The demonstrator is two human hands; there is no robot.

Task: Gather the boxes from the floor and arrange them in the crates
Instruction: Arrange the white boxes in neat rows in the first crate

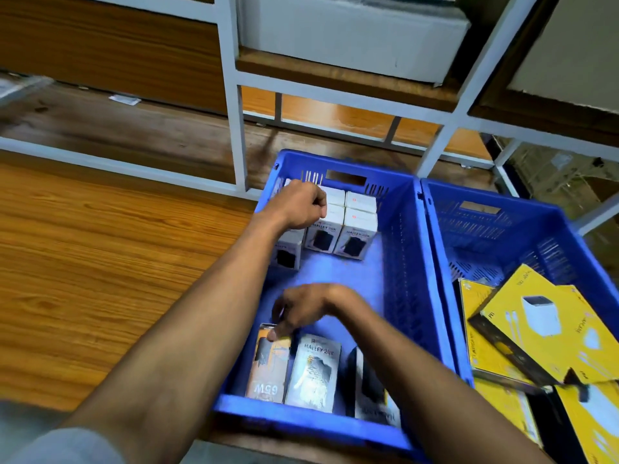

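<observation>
Two blue crates are sitting side by side on the wooden floor, their long walls touching, just in front of a white-framed shelf rack; the left crate is holding the small boxes, the right crate the larger ones. At the far end of the left crate a cluster of white boxes is standing upright in close rows, faces touching; one more upright white box is standing at the crate's left wall, partly hidden behind the forearm. The left hand is reaching over that cluster with its fingers curled down onto the top of the far-left box; the box beneath it is mostly covered, so whether the fingers are truly gripping it I cannot tell. The right hand is crossing over to the near left corner of the same crate, its fingers bending down and its fingertip pressing on the top edge of an orange box lying flat there; the hand is blurred, and a firm grip cannot be confirmed. Beside the orange box a grey box is lying flat, touching it, and a dark box is lying just to its right. In the right crate several yellow boxes are lying flat and overlapping at odd angles in the near half. A large white carton is sitting on the rack's shelf above.
</observation>
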